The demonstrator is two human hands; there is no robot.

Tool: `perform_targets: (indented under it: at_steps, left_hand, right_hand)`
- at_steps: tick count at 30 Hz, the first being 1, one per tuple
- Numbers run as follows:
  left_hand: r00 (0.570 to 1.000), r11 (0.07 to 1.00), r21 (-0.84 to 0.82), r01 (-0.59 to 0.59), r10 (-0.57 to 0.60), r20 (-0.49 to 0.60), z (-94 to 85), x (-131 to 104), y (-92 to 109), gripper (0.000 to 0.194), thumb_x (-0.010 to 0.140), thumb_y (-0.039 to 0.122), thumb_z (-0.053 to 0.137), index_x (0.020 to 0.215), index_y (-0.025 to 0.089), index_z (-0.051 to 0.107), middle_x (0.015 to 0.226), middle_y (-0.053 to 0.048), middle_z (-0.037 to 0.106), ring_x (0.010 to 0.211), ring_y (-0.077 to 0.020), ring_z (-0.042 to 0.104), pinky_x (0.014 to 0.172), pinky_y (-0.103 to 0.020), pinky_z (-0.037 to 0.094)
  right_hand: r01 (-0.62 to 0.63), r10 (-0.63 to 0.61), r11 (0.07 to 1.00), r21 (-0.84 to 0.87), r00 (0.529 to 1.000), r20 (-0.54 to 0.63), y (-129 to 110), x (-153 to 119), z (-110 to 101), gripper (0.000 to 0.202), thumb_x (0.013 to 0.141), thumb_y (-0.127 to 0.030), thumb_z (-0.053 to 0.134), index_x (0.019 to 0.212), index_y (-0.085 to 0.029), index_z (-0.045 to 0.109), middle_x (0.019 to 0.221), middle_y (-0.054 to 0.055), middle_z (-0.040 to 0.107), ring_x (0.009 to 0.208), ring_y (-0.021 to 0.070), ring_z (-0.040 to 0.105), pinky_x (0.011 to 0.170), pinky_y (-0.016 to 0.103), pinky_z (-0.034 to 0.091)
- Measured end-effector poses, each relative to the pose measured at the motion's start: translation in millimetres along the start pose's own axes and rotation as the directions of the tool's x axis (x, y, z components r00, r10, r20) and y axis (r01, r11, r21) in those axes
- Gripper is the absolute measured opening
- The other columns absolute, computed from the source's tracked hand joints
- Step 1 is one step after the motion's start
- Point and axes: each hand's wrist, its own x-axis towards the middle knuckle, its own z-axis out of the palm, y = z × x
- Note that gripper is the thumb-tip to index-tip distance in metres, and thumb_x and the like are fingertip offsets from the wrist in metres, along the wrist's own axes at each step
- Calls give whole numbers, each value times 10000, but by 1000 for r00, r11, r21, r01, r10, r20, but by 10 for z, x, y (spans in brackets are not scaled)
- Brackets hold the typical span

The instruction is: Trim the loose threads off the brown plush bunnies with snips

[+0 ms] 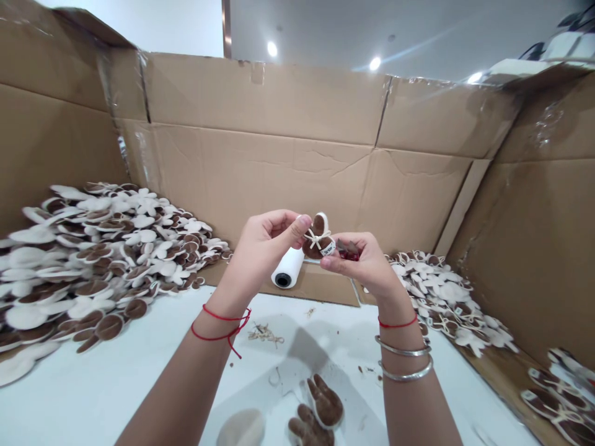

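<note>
A bow-tied piece [312,251] pinched at the clock's centre

From my distant seat I see the cardboard wall [264,99] spanning 12 o'clock, beyond the white table [162,347]. The left heap [106,260] of brown-and-white pieces fills 9 o'clock; the smaller right heap [446,291] lies between 3 and 4, with a third batch [558,396] farther out at 4. My left hand [269,238] pinches the bow-tied piece by its edge, and my right hand [372,266] curls around a dark red thing [349,251]; I cannot tell whether its fingertips also touch the piece. A white roll [288,266] lies beyond them, just towards 6. Down by 6 are two brown eared pieces [328,402]; a pale piece [242,427] and, nearer in, cord scraps [263,334] sit towards 7.

As I judge it, the left heap could slide if an elbow knocks its loose slope. The pinched piece could slip, since fingertips alone hold it. Its bow [317,240] could loosen if a finger snags a loop.

My count: two hands, one roll, two brown eared pieces, one pale piece, one pinched piece with one bow and one label [328,248], one dark red thing. The heaps overlap too much to count.
</note>
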Motion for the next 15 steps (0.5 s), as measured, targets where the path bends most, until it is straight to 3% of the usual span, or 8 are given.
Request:
perform_targets:
  at_steps: [5, 12, 13, 15]
  left_hand:
    - [1000, 999, 49, -6, 7, -26, -19, -11, 10, 318, 843, 435, 646, 752, 132, 681, 647, -7, 591, 628, -126, 538, 603, -228, 423]
    - [999, 1000, 21, 1, -1, 39, 14, -3, -40, 344, 855, 469, 633, 822, 127, 647, 697, -22, 626, 660, -136, 585, 632, -234, 464]
    - [999, 999, 37, -28, 27, 26, 17, -3, -46, 348, 866, 477, 619, 892, 131, 633, 735, -30, 641, 687, -146, 605, 649, -243, 478]
    - [982, 969, 169, -181, 189, -30, 13, -7, -50, 389, 860, 483, 629, 1051, 147, 581, 885, -61, 666, 792, -172, 633, 727, -276, 503]
  right_hand:
    - [-2, 2, 1000, 0, 1000, -18, 3, -26, -40, 213, 693, -343, 798, 771, -152, 743, 519, -47, 471, 477, 84, 364, 460, 236, 328]
    - [-25, 27, 999, -29, 998, 49, -18, -25, 15, 234, 653, -331, 828, 796, -163, 749, 674, 12, 598, 596, 126, 479, 542, 259, 405]
    - [-19, 21, 999, -35, 999, 49, -23, -23, 19, 218, 676, -335, 811, 790, -163, 742, 655, 4, 580, 583, 121, 465, 530, 253, 390]
    - [-1, 3, 999, -48, 999, 35, -30, -20, 14, 194, 722, -340, 774, 768, -161, 718, 595, -21, 516, 534, 102, 408, 491, 240, 338]
